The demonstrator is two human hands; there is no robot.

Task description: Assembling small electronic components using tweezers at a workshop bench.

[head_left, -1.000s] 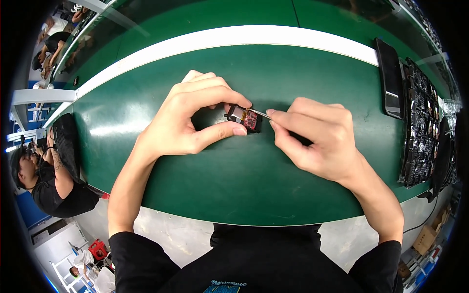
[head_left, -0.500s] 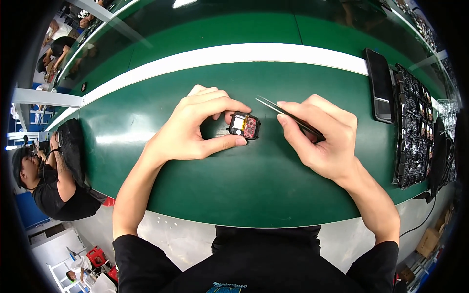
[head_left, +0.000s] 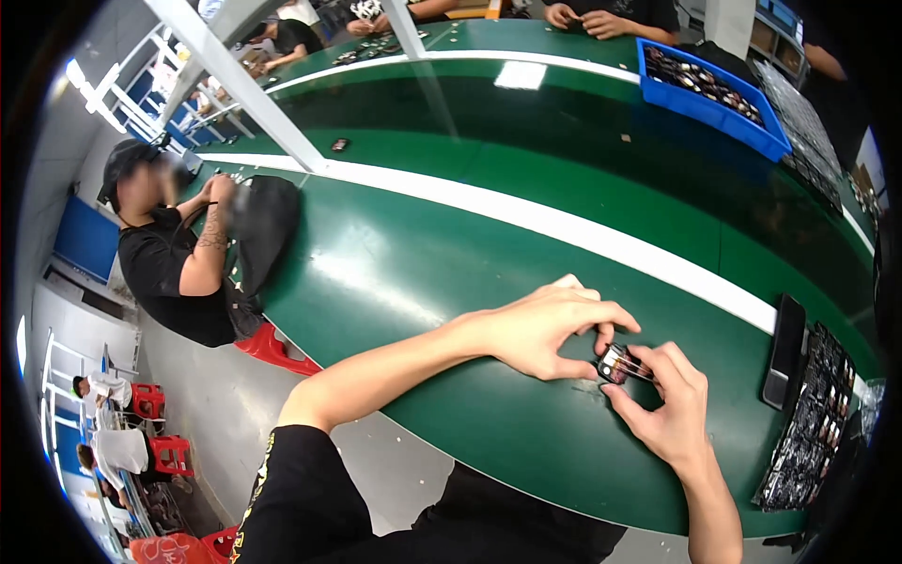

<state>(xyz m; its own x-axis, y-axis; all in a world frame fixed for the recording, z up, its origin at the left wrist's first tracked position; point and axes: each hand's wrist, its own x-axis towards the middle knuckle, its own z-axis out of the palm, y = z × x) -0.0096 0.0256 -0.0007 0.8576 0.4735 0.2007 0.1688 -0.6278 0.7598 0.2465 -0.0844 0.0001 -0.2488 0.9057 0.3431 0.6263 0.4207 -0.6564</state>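
1 black device [head_left: 613, 365] between near and far bench [head_left: 517, 432] edges; left hand [head_left: 550, 329] grasping it. Right hand [head_left: 675, 406]: grip clenched on tweezers [head_left: 641, 372].

Assembly workshop: green workbench [head_left: 413, 282], seated co-worker [head_left: 174, 277], blue parts bin [head_left: 711, 120]

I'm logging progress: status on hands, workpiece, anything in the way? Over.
Left hand at small black device; right hand holding tweezers, tips at device. Device's inner parts showing. Black phone off to the right, apart from both hands.
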